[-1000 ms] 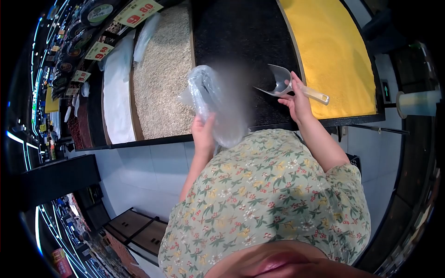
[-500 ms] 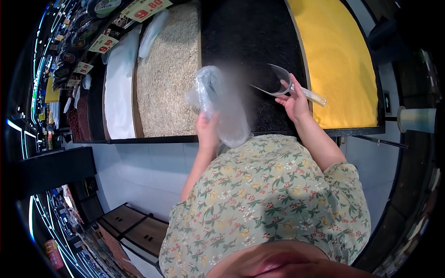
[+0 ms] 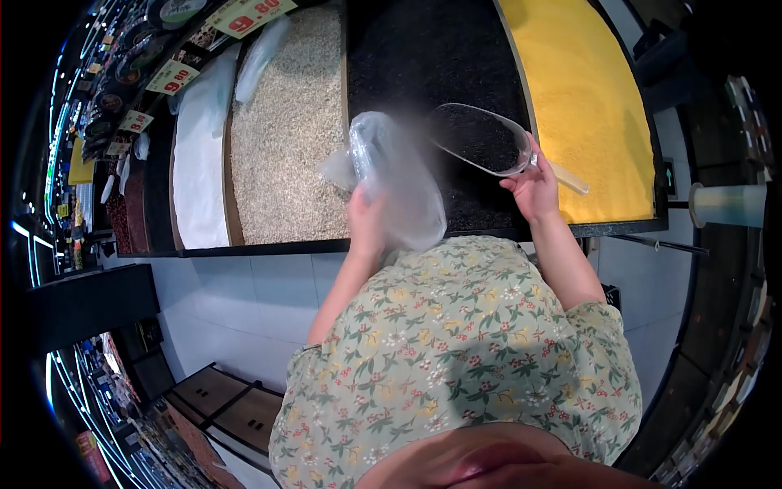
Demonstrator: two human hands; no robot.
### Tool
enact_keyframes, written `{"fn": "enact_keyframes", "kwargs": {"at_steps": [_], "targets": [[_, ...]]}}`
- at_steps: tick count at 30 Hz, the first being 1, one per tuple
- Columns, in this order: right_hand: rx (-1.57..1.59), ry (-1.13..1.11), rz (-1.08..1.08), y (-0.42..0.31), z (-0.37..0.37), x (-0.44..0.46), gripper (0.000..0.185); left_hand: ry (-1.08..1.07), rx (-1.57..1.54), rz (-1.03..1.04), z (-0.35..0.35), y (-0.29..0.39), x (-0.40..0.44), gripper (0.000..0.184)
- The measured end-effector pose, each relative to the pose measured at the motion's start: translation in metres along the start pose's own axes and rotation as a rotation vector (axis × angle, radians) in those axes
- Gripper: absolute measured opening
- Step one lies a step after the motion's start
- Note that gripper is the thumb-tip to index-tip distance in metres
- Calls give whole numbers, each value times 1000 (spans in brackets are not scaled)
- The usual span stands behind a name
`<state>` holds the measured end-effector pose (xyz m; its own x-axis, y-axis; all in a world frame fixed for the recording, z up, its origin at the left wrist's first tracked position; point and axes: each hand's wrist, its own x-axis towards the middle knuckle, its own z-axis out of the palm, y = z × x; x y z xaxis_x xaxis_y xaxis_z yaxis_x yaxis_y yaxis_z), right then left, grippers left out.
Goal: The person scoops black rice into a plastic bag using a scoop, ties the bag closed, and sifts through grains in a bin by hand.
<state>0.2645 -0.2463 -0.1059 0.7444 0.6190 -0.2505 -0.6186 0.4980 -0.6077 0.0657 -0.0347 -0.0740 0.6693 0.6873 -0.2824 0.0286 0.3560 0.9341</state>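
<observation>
My left hand (image 3: 366, 222) is closed on a clear plastic bag (image 3: 403, 191), which hangs loosely over the bins' front edge. My right hand (image 3: 533, 186) grips a clear plastic scoop (image 3: 507, 130) near its rear; the handle sticks out to the right. The scoop's bowl is over the dark grains (image 3: 432, 65) and points left toward the bag. Dark grain shows through the clear bowl; whether any lies inside, I cannot tell. A blurry patch hides part of the bag's right side.
Yellow grain (image 3: 586, 114) fills the bin on the right. Beige grain (image 3: 289, 130) and a white product (image 3: 199, 171) lie to the left. Another plastic bag (image 3: 262, 61) rests on the beige grain. Price signs (image 3: 251, 15) line the back left. A roll (image 3: 727, 205) is at far right.
The scoop has turned so that its open bowl faces up more and its handle has swung right. My right hand has shifted slightly right and down. The bag has spread a little.
</observation>
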Motion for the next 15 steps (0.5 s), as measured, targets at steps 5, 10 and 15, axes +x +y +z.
{"fn": "enact_keyframes", "kwargs": {"at_steps": [5,10,15], "targets": [[-31,-40,-36,-15,14,-9,51,-56,14,14,2,-5,4,44],[-44,-126,-3,-18,30,-15,50,-109,188,47,19,9,0,44],[-244,-105,81,-8,44,-17,49,-76,249,82,31,24,-7,37]]}}
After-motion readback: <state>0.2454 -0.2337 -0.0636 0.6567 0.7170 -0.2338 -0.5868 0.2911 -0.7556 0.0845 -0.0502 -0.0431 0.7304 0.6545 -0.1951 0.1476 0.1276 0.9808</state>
